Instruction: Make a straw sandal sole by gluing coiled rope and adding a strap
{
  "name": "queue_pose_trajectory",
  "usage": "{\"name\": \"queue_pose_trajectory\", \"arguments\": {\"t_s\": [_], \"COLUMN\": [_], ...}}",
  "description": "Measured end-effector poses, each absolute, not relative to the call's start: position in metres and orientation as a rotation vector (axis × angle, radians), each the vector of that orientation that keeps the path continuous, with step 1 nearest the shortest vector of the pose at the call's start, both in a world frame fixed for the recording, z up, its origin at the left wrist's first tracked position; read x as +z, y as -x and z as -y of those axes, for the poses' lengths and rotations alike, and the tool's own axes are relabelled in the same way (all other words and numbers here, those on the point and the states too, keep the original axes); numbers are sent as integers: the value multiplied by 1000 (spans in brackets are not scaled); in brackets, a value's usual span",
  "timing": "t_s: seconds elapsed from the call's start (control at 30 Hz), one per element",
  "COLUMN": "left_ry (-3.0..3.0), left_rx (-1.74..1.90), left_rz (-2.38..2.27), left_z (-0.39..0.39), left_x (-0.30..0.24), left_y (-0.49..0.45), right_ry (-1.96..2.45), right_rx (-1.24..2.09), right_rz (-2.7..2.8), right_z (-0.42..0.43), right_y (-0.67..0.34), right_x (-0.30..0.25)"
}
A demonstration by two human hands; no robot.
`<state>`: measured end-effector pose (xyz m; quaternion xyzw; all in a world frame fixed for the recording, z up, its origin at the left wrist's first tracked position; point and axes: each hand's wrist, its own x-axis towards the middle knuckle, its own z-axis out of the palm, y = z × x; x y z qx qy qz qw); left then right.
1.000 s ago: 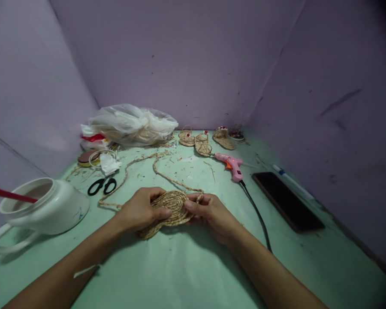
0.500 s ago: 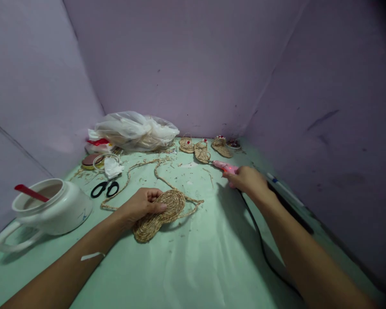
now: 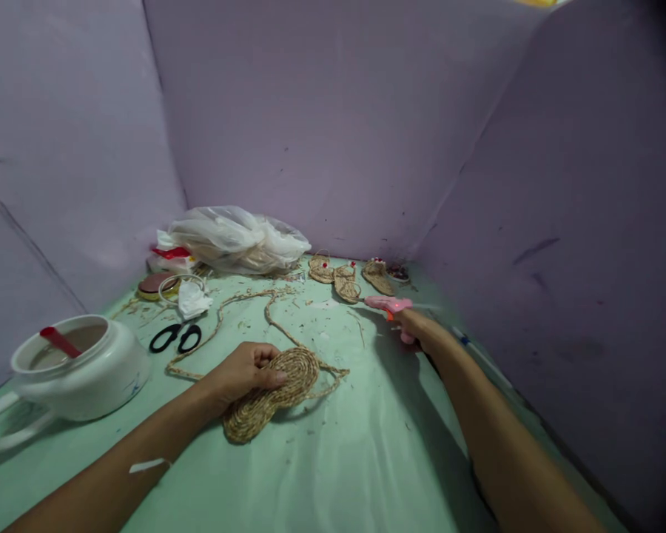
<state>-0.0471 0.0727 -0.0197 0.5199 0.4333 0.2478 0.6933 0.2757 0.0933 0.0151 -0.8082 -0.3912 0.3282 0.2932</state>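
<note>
My left hand [image 3: 242, 371] rests on a coiled jute sole [image 3: 274, 392] lying on the green table [image 3: 355, 459], fingers curled over its upper edge and thumb pressed on top. A loose jute cord [image 3: 271, 314] trails from the sole toward the back. My right hand [image 3: 416, 326] is stretched forward and closed round the handle of a pink glue gun [image 3: 391, 305], whose nozzle points left toward the small jute sandals [image 3: 344, 272].
A white pot [image 3: 83, 366] with a red stick stands at the left. Black scissors [image 3: 176, 337], a crumpled tissue [image 3: 192, 300], tape rolls [image 3: 156, 283] and a plastic bag [image 3: 238, 240] lie behind. A pen [image 3: 477, 352] lies by the purple wall on the right.
My right hand let go of the jute sole, reached forward right and closed on the pink glue gun. The left hand stayed on the sole. The view tilted upward.
</note>
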Motion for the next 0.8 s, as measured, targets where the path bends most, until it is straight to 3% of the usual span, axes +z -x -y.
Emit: {"name": "queue_pose_trajectory", "arguments": {"t_s": [0.37, 0.5, 0.8], "left_ry": [-1125, -1133, -1034], "left_rx": [598, 588, 581], "left_rz": [-958, -948, -925], "left_z": [-67, -67, -70], "left_x": [-5, -4, -7], "left_y": [46, 46, 49], "right_ry": [1278, 1279, 1336], "right_rx": [1153, 1183, 903], "right_rz": [1202, 1371, 1666], "right_z": [5, 15, 19], "right_y": [-238, -236, -241], "right_x": [15, 20, 24]}}
